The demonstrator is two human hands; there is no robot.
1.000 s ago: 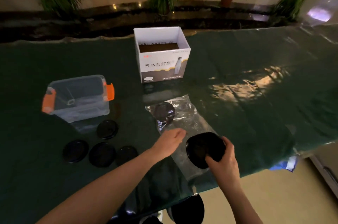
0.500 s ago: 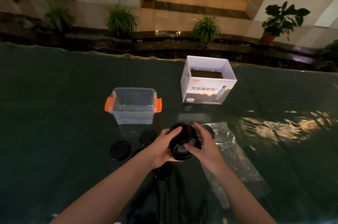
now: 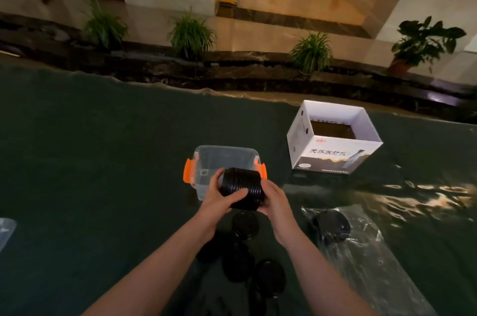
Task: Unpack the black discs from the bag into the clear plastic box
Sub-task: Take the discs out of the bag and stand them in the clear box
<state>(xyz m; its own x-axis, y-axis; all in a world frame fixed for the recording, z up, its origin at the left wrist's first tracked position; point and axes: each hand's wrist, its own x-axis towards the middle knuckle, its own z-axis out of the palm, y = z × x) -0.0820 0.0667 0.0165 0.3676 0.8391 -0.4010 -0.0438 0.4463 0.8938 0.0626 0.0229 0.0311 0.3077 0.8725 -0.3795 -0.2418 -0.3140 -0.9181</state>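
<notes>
Both hands, left hand (image 3: 219, 197) and right hand (image 3: 275, 199), closed from either end on a stack of ribbed black plastic discs (image 3: 242, 188), its long axis horizontal. The clear plastic box with orange latches (image 3: 206, 160) lay just beyond, at twelve o'clock, apparently empty. The crumpled clear plastic bag (image 3: 366, 246), at four o'clock, held one more disc; loose discs (image 3: 245, 224) rested on the dark green desk (image 3: 103, 160).

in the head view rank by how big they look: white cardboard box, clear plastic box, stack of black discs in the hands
1. White cardboard box, largest.
2. Clear plastic box, partly hidden.
3. Stack of black discs, smallest, though nearest the camera.
</notes>
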